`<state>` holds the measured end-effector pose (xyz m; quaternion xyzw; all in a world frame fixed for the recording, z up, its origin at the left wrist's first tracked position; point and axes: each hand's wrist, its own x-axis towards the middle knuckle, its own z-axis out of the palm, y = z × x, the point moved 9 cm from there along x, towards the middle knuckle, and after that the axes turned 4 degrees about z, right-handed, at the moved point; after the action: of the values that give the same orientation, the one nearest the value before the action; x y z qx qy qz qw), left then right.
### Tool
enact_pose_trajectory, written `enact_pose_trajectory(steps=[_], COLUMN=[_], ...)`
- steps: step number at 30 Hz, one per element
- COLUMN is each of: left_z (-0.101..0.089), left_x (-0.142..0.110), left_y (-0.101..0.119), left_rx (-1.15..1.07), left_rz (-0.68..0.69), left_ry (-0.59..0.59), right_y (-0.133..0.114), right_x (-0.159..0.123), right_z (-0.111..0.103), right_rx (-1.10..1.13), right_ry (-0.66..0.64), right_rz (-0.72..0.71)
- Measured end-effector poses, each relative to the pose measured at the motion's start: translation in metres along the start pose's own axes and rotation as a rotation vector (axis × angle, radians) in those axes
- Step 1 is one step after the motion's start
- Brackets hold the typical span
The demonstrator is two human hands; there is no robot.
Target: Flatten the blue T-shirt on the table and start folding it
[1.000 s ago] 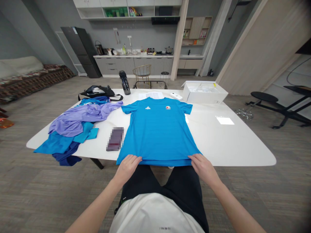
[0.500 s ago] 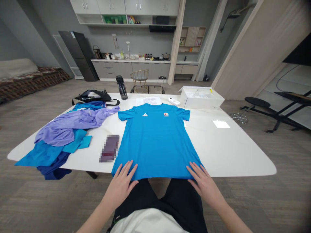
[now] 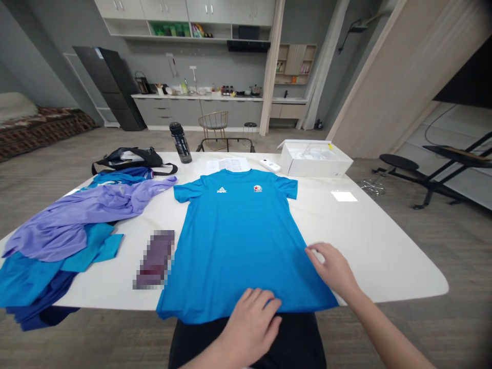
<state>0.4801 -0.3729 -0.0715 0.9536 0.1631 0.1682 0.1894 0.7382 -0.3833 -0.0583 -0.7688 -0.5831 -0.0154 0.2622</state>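
Blue sports T-shirt [image 3: 240,241]: laid flat, front up, on the white table [image 3: 369,246], collar toward the far side, hem overhanging the near edge. Thin, smooth knit with faint horizontal ribbing; short sleeves spread; small white logo and red star badge on the chest.

Left hand [image 3: 251,328]: flat, fingers loosely spread, resting on the hem near its middle; nothing gripped.

Right hand [image 3: 334,266]: open, palm down on the shirt's right side seam above the hem; nothing gripped.

Beside the shirt's left edge: a dark rectangular item [image 3: 156,259], blurred. Further left: a rumpled heap of lilac and blue garments [image 3: 65,236].

Change from half a second ago: the left hand has moved from the left hem corner to the middle; the right hand has slid up the side.
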Motion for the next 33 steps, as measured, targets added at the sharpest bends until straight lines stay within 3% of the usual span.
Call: enact_pose_trajectory(steps=[3,5,7,9,12,17,21,23,25,27,29,31,33], left_z=[0.030,0.047,0.067,0.093,0.138,0.217,0.249,0.246,0.227,0.188,0.133,0.082,0.049], left_x=[0.086,0.128,0.152,0.161,0.162,0.158,0.164,0.166,0.164,0.158,0.149,0.129,0.100], left_y=[0.013,0.025,0.041,0.058,0.077,0.086,0.072,0.063,0.053,0.039,0.018,-0.010,-0.034], left_rx=[-0.036,0.003,0.010,-0.004,-0.047,-0.109,-0.099,-0.099,-0.120,-0.211,-0.406,-0.645,-0.933], left_rz=[0.038,0.133,0.265,0.358,0.397,0.350,0.172,0.099,0.042,-0.036,-0.178,-0.395,-0.620], left_ry=[-0.165,-0.248,-0.304,-0.344,-0.385,-0.640,-0.644,-0.607,-0.583,-0.522,-0.357,-0.172,-0.009], right_y=[0.038,0.067,0.100,0.127,0.155,0.183,0.195,0.196,0.191,0.180,0.163,0.140,0.116], right_x=[0.121,0.192,0.246,0.281,0.307,0.319,0.329,0.335,0.342,0.348,0.356,0.367,0.381], right_z=[0.026,0.046,0.060,0.071,0.083,0.103,0.111,0.113,0.113,0.109,0.104,0.099,0.095], right_rx=[0.061,0.041,-0.020,-0.060,-0.080,-0.121,-0.018,0.154,0.295,0.377,0.476,0.571,0.709], right_ry=[-0.028,-0.070,-0.104,-0.134,-0.146,-0.126,-0.090,-0.070,-0.058,-0.056,-0.054,-0.067,-0.064], right_rz=[0.184,0.301,0.455,0.567,0.659,0.759,0.782,0.777,0.752,0.732,0.714,0.683,0.672])
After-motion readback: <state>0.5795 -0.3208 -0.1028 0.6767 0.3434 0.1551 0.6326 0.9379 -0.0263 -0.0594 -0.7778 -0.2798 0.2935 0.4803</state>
